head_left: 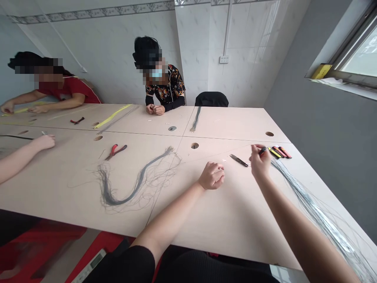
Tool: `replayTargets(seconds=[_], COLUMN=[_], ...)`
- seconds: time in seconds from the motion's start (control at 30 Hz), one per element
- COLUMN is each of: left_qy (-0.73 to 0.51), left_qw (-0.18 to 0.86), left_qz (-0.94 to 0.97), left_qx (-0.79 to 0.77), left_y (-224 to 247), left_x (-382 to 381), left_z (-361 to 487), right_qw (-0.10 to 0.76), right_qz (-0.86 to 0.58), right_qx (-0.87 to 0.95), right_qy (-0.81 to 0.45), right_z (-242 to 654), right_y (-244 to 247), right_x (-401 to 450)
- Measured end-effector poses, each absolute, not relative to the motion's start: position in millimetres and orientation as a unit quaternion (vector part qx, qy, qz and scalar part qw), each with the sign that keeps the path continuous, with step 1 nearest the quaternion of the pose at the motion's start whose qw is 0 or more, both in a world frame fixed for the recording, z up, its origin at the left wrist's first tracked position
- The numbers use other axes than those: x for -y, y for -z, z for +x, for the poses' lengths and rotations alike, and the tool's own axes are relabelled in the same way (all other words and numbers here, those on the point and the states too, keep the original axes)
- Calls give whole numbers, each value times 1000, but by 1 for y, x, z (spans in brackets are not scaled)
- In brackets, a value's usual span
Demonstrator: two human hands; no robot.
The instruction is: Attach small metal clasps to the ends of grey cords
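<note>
Worktop carries wire bundles and hand tools. Right hand pinches a small dark-handled tool, set apart from left hand, whose fingers curl inward over the worktop; any held item is hidden. Yellow and red tool handles lie just beside right hand, above a bundle of thin grey wires. Black-handled snips lie between both hands.
</note>
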State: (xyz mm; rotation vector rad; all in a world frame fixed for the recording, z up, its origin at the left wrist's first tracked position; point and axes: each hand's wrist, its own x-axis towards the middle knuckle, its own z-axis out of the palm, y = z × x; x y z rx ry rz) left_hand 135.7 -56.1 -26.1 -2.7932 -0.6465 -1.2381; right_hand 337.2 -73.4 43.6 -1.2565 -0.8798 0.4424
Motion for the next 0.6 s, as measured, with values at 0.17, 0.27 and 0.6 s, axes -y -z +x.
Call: replayTargets(seconds=[0.17, 0.27, 0.6], left_qy=[352, 343, 307], left_qw=[-29, -35, -38], left_qz=[-914, -920, -932], left_qx=[200, 185, 188], left_y=[26, 27, 24], left_x=[53, 54, 57], left_z=[138, 138, 140], right_qw=[747, 735, 758], right_qz=[-524, -523, -513], right_qx=[389, 411, 398], right_qy=[-127, -131, -69], right_z=[382, 400, 433], right_y=[-87, -109, -143], right_x=[100, 115, 138])
